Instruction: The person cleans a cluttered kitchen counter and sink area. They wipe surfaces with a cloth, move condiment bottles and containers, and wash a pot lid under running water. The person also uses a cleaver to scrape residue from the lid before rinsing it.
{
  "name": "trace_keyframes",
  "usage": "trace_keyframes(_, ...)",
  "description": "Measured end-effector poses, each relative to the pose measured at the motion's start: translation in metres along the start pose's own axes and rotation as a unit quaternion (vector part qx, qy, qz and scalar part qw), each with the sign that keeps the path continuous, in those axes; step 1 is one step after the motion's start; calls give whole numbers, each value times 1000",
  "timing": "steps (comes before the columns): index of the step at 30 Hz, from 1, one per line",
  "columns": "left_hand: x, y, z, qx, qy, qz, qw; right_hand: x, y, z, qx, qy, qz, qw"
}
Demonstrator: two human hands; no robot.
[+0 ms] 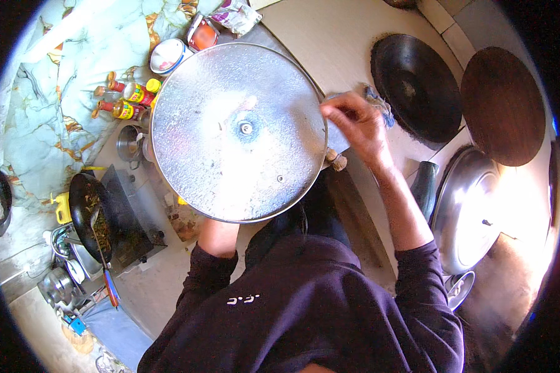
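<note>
A large round glass pot lid (205,154) with a metal rim is held up before me, droplets all over it. The screw head at its centre and a small vent hole face me. My left forearm runs up beneath the lid, and the hand itself is hidden behind it; the lid rests on that side. My right hand (357,123) is at the lid's right rim with bent fingers. Thumb and forefinger meet the edge, though whether they grip it is unclear. Just behind that hand lies a crumpled blue-grey cloth (379,106).
Seasoning bottles (128,109), a white bowl (165,55) and packets stand beyond the lid. At left, a wok (81,200) holds cooked food and a spatula on a stove (133,224). A big black wok (415,88), dark round board (503,107) and metal lid (466,210) line the right.
</note>
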State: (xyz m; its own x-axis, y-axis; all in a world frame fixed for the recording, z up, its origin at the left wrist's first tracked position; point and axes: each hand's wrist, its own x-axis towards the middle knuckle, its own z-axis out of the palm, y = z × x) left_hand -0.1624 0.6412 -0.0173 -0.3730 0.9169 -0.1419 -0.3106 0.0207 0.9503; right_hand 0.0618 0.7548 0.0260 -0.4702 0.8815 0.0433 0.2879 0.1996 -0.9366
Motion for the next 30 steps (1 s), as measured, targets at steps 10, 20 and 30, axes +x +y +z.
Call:
trace_keyframes(10, -27, 42, 29, -267, -91, -68, 957, -13, -79, 42, 166, -122, 66, 976)
trace_keyframes(20, -27, 80, 47, 82, -34, 118, 989, -15, -109, 30, 220, -165, 174, 946)
trace_keyframes(30, -31, 98, 42, 165, -47, 155, 973, -17, -121, 29, 230, -170, 131, 949)
